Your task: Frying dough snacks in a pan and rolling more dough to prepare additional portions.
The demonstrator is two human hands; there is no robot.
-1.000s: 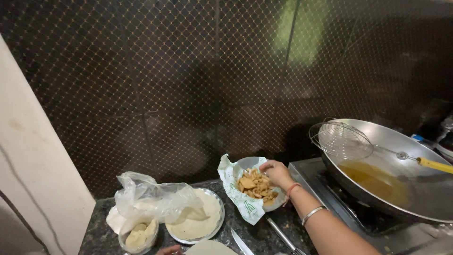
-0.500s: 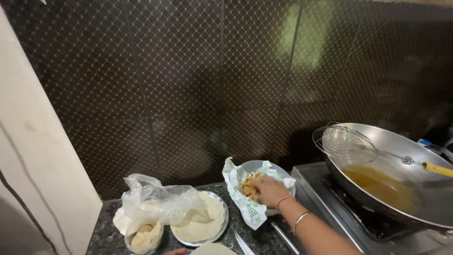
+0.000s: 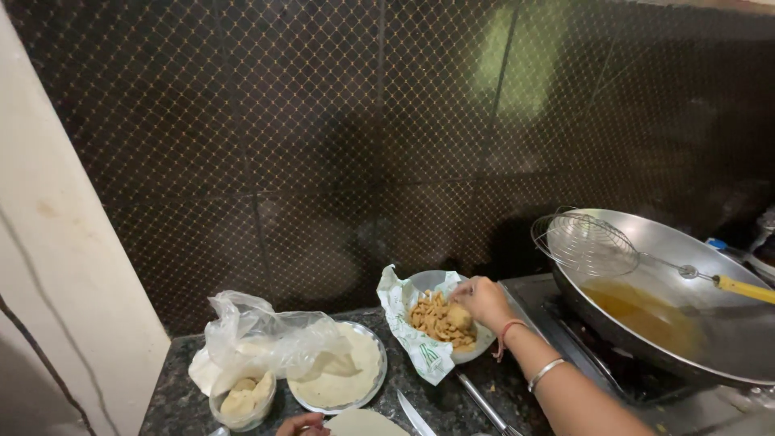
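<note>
In the head view, the right hand (image 3: 483, 300) reaches over a paper-lined bowl (image 3: 428, 284) of golden fried snack pieces (image 3: 440, 320), at about five o'clock from the frame's middle. Its fingers are curled narrow down into the pile, touching the pieces at the heap's three o'clock side; whether they actually pinch one cannot be told. The pieces look light, stiff and brittle, probably a little oily, so a gentle pinch from above with the fingertips would suit them better than a squeeze.

At six o'clock, on the bottom edge, the left hand (image 3: 302, 425) barely shows, touching a pale flat dough round (image 3: 367, 423); how far its fingers are spread cannot be told.

On the dark desk (image 3: 173, 379), at seven o'clock, a plate (image 3: 339, 373) of rolled rounds sits half under a clear plastic bag (image 3: 258, 335). At three o'clock a wide pan (image 3: 686, 311) of oil carries a wire skimmer (image 3: 588, 242).
</note>
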